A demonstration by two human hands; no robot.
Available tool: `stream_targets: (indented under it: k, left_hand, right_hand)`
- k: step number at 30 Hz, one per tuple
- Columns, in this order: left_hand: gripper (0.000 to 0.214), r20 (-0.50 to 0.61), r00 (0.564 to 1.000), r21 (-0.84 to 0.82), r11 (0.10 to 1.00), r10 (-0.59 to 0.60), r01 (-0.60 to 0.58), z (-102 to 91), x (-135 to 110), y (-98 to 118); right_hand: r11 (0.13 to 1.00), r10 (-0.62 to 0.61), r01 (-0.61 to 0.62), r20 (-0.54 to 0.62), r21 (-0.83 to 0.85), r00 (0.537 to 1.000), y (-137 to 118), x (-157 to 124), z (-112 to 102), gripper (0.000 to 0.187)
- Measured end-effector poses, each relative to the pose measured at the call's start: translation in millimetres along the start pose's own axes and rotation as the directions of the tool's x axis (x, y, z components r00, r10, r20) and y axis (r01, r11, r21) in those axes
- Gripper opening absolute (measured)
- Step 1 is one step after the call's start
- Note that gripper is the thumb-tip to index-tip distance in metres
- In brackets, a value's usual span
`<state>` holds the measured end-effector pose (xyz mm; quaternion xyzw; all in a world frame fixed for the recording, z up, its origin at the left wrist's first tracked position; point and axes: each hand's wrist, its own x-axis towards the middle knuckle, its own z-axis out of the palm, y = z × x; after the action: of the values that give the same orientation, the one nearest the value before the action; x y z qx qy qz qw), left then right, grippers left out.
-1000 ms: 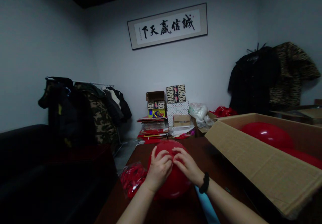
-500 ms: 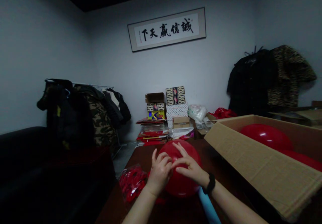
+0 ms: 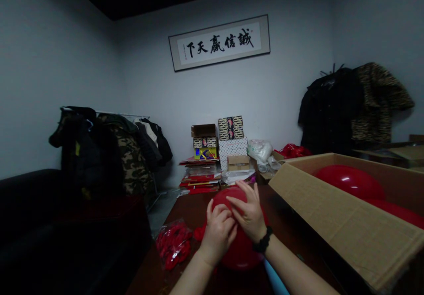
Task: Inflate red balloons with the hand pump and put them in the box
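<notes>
1. My left hand (image 3: 218, 233) and my right hand (image 3: 250, 215) are both on a red balloon (image 3: 240, 253). The two hands touch each other.
2. My left hand is curled up tight. Its fingers pinch the skin of the balloon on the side that faces me.
3. My right hand is spread out. Its fingers (image 3: 247, 192) lie flat over the top of the balloon and do not close around it.
4. I wear a black band (image 3: 263, 243) on my right wrist.
5. The balloon is round and full of air. It is over the middle of the dark brown table (image 3: 188, 204), closer to my edge than to the far edge.
6. A small red bit (image 3: 199, 232) sticks out just left of my left hand. I cannot tell what it is.
7. A clear bag of flat red balloons (image 3: 174, 242) lies by the left edge of the table, near my left hand.
8. A light blue tube (image 3: 274, 279) lies at my edge of the table, under my right arm.
9. A big cardboard box (image 3: 331, 215) fills the right side of the table. Its flap hangs toward me.
10. More blown-up balloons (image 3: 351, 181) sit inside that box.
11. Small boxes (image 3: 232, 140) are stacked past the far edge of the table, by the wall.
12. Coats (image 3: 112, 149) hang on a rack on the left.
</notes>
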<state>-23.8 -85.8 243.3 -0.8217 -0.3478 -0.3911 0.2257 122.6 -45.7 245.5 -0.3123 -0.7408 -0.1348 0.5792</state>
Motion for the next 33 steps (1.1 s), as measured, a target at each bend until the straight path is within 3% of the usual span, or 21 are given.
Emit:
stream_targets:
  k: [2, 5, 9, 11, 15, 23, 27, 33]
  left_hand:
    - [0.007, -0.003, 1.000, -0.007, 1.000, -0.009, 0.009, -1.1, 0.6, 0.6]
    - [0.007, 0.004, 1.000, -0.031, 0.999, -0.013, 0.014, -1.6, 0.6, -0.3]
    - [0.009, 0.026, 0.999, -0.031, 0.998, -0.044, 0.045, -2.9, 2.5, -6.1]
    - [0.008, 0.045, 0.997, -0.007, 0.998, -0.066, 0.067, -4.5, 4.8, -9.6]
    - [0.007, 0.090, 0.991, 0.021, 0.995, -0.095, 0.094, -6.8, 10.0, -13.2]
    - [0.009, 0.201, 0.965, 0.018, 0.985, -0.170, 0.170, -4.6, 15.5, -17.7]
    - [0.009, 0.239, 0.953, -0.012, 0.981, -0.187, 0.196, -6.9, 18.9, -19.5]
    - [0.007, 0.303, 0.944, 0.014, 0.992, -0.127, 0.129, -11.2, 21.9, -20.6]
  right_hand:
    - [0.999, 0.022, -0.022, 0.013, 0.023, 1.000, -0.2, 1.1, 1.4, 0.027]
    - [0.981, 0.160, -0.164, 0.042, 0.107, 0.986, -0.5, 1.8, 3.4, 0.021]
    - [0.881, 0.320, -0.360, 0.174, 0.307, 0.931, 1.9, -2.5, 2.1, 0.030]
    - [0.851, 0.307, -0.395, 0.282, 0.347, 0.909, 3.7, -7.5, -0.7, 0.034]
    - [0.877, 0.234, -0.380, 0.429, 0.293, 0.872, 6.6, -18.6, -3.2, 0.042]
    - [0.896, 0.241, -0.369, 0.427, 0.247, 0.871, 13.1, -32.2, 11.5, 0.035]
    - [0.913, 0.217, -0.328, 0.393, 0.243, 0.894, 12.6, -35.4, 14.7, 0.025]
    - [0.947, 0.198, -0.261, 0.298, 0.188, 0.934, 14.6, -38.8, 19.2, 0.007]
